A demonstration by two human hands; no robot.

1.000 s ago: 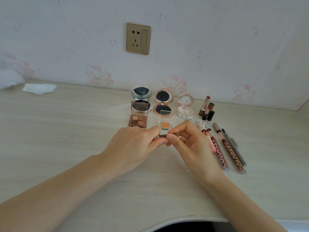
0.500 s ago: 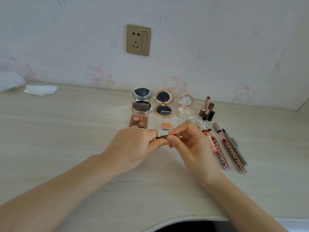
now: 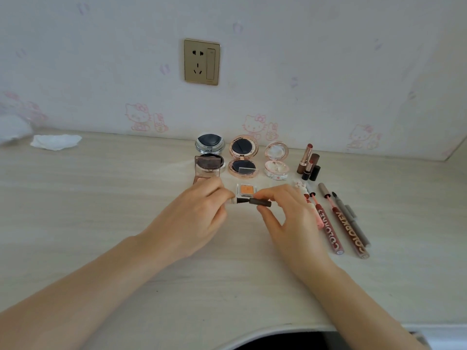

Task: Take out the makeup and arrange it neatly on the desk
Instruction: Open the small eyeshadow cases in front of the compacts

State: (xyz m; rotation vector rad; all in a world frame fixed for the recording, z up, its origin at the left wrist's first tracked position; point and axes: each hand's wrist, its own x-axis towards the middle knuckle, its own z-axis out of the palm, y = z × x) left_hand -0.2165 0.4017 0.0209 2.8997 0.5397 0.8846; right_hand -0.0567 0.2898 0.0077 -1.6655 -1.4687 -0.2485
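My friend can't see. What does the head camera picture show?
Two hands, left and right, hold a small dark tube over a desk. Behind it lie open compacts, lipsticks and pens.

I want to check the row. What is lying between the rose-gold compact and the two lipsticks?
In the head view, one small pale round compact, open, lies between the rose-gold compact and the lipsticks.

Desk (image 3: 101, 223) is showing pale wood-grain laminate, matt and smooth. Socket plate (image 3: 202, 61) is looking like brushed gold metal, slightly glossy. Round silver compact (image 3: 210, 142) is shining chrome-like; rose-gold compact (image 3: 243, 157) is glinting metallic at the rim. Lip gloss tubes (image 3: 350, 228) are showing glossy clear plastic. Grey pencil (image 3: 353, 223) is looking matt. Crumpled tissue (image 3: 56, 141) is looking like soft white paper. Wallpaper (image 3: 303, 72) is appearing matt.
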